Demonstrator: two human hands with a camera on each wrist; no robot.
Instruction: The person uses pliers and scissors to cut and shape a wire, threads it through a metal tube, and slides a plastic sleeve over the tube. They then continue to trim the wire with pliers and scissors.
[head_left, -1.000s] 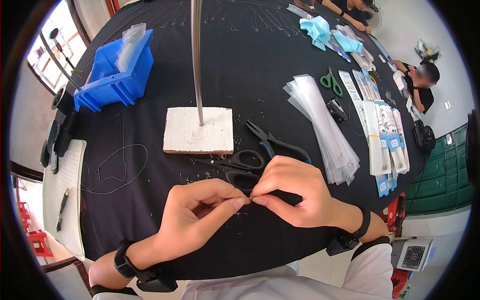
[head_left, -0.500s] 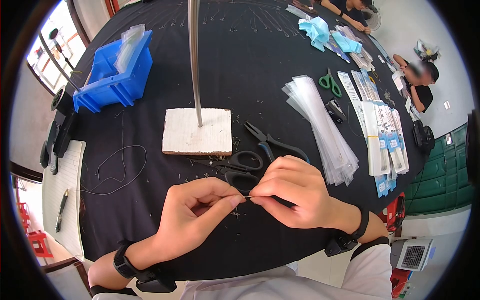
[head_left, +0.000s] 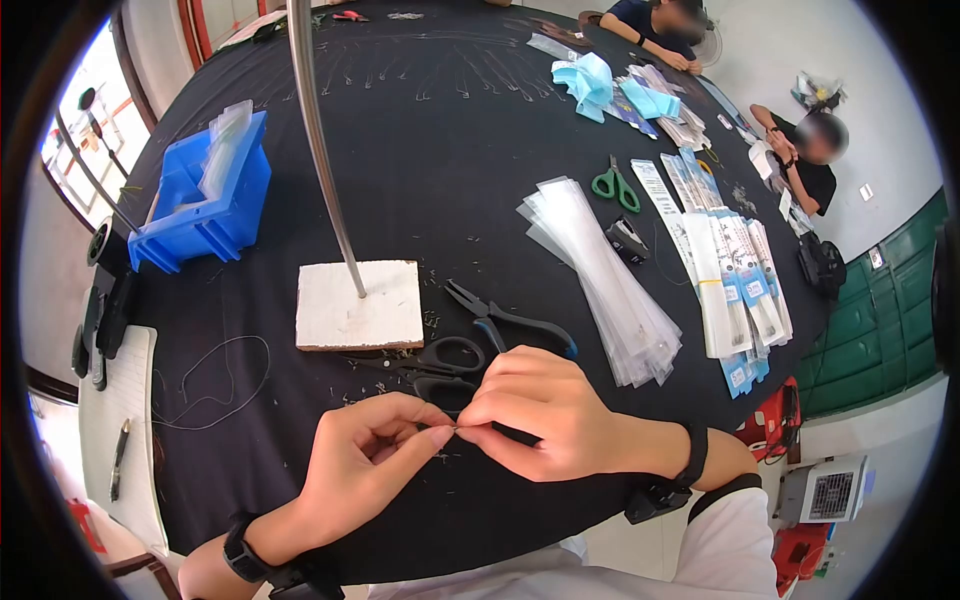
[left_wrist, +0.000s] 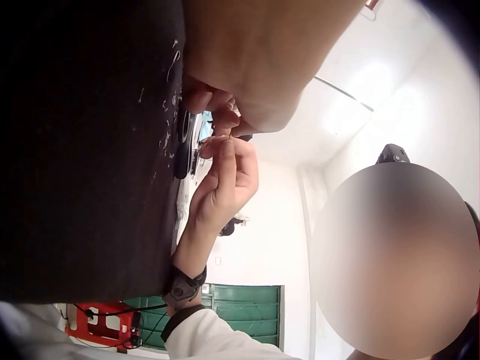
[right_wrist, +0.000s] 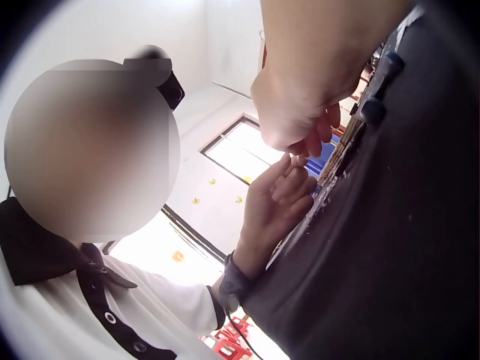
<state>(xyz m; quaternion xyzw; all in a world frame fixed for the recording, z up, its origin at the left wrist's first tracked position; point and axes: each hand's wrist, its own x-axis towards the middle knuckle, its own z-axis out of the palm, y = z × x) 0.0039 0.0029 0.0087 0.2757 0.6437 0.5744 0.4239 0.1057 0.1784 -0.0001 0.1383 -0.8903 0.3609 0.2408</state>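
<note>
In the head view, my left hand and right hand meet fingertip to fingertip above the black cloth. Each pinches a tiny thin piece between thumb and forefinger; it is too small to identify. Just beyond the fingers lie black scissors and pliers with dark blue-black handles. The left wrist view shows the right hand with thumb and forefinger together. From the right wrist, the left hand appears in a similar pinch, its other fingers curled.
A white block holds an upright metal rod. Around it are a blue bin, clear sleeves, green scissors, labelled packets, a loose thread and a notebook with a pen. Two people sit at the far right.
The head view has shifted, so the table things appear lower and further left. Both hands keep their pinch, fingertips close together; the thin piece shows less between them than half a second ago.
</note>
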